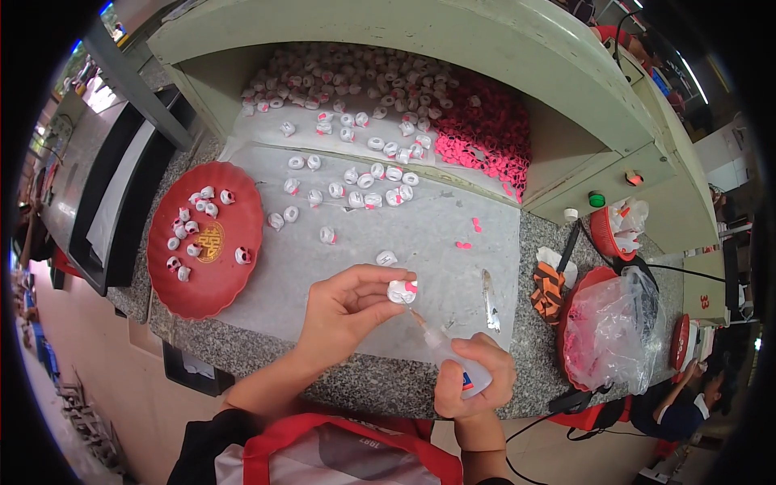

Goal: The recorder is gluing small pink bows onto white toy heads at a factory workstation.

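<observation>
Head view: left hand [343, 311] pinching a small white ring [401, 291] with a pink spot on it, thumb and fingertips clamped on its sides, ring held just above the grey sheet [339, 267] near the front of the bench. Right hand [473, 380] wrapped shut around a small clear glue bottle [453, 360], lower and to the right of the ring. Bottle's long axis running up and left from the fist toward the ring, thin nozzle [420, 321] pointing straight at the ring's underside and ending just short of it; touching or a hair apart, cannot tell. So: ring up-left of the nozzle tip, left fingers on the ring, right hand a bottle-length away. Further out, another loose white ring [386, 258] just above the held one on the sheet, two pink bits [462, 244] up to the right, a narrow metal blade [491, 299] lying lengthwise to the right of the hands. Farther back, scattered rows of white rings [364, 182], then a white heap [347, 77] and a pink heap [485, 133] under the pale green hood [453, 40]. Left of the sheet, a red dish [234, 186] with a cluster of finished-looking white and pink pieces. Right of the blade, an orange-striped glove [550, 291], a clear bag of pink parts [610, 331] over a red bowl, a small red basket [606, 234]. Lower right corner, another person's arm in a dark sleeve [671, 408], well apart from both hands.
</observation>
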`<state>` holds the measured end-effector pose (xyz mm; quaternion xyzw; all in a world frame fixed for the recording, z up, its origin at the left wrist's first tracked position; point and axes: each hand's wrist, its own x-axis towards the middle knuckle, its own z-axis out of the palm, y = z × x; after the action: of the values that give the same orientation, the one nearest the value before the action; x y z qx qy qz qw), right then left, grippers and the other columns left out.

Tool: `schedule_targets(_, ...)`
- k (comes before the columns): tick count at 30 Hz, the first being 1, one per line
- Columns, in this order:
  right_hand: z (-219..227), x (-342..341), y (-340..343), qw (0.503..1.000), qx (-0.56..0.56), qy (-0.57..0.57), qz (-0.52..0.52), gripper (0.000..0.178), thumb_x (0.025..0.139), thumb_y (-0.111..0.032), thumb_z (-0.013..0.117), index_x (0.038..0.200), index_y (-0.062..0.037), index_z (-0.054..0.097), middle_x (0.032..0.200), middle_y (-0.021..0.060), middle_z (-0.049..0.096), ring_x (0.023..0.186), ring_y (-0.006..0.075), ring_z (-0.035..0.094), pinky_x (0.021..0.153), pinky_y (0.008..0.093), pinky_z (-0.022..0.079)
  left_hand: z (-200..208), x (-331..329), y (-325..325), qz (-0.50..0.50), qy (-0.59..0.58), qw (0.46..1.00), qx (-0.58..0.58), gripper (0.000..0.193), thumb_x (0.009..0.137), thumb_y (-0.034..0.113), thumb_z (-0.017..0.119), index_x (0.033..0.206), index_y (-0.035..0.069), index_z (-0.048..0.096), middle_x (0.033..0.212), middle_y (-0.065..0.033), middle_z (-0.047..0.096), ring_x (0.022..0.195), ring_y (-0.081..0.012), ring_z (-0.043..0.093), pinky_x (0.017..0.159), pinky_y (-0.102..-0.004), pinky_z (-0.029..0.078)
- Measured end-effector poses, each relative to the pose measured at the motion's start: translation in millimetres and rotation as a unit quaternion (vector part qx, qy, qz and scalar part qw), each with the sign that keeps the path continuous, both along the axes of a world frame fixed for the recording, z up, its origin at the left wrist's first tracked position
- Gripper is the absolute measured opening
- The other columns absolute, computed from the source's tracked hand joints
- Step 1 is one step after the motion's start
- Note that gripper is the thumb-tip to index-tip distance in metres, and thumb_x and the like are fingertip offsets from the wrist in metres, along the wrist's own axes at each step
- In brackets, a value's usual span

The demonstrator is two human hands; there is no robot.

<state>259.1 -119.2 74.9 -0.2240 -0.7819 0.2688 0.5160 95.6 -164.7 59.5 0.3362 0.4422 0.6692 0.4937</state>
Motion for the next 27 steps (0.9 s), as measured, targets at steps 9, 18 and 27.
schedule_targets(9,-1.2,0.3,0.6,1.0,0.019,0.012,-0.007,0.026,0.065,-0.004,0.06,0.09,0.0014,0.052,0.057,0.0084,0.053,0.038,0.0152,0.044,0.035,0.0245,0.034,1.9,-3.7,0.4,-0.033,-0.051,0.998,-0.034,0.033,0.072,-0.012,0.057,0.104,-0.005,0.051,0.103,-0.0191,0.057,0.093,-0.0244,0.059,0.078,-0.0332,0.05)
schedule_targets(18,-1.5,2.1,1.7,1.0,0.008,0.001,-0.016,0.026,0.064,-0.002,0.059,0.089,0.002,0.052,0.06,0.0086,0.055,0.038,0.0152,0.044,0.035,0.0247,0.035,-1.4,-6.2,0.5,-0.014,-0.043,0.998,-0.037,0.034,0.071,-0.012,0.058,0.103,-0.005,0.051,0.102,-0.0184,0.058,0.093,-0.0239,0.059,0.081,-0.0324,0.049)
schedule_targets(27,2.9,3.1,-1.4,0.999,-0.033,-0.013,-0.024,0.02,0.067,-0.008,0.054,0.083,0.0042,0.054,0.061,0.0117,0.055,0.043,0.0177,0.049,0.043,0.025,0.041,1.7,-4.0,6.8,-0.027,-0.05,0.998,-0.04,0.034,0.071,-0.012,0.058,0.103,-0.005,0.051,0.102,-0.0168,0.058,0.093,-0.0227,0.059,0.08,-0.031,0.049)
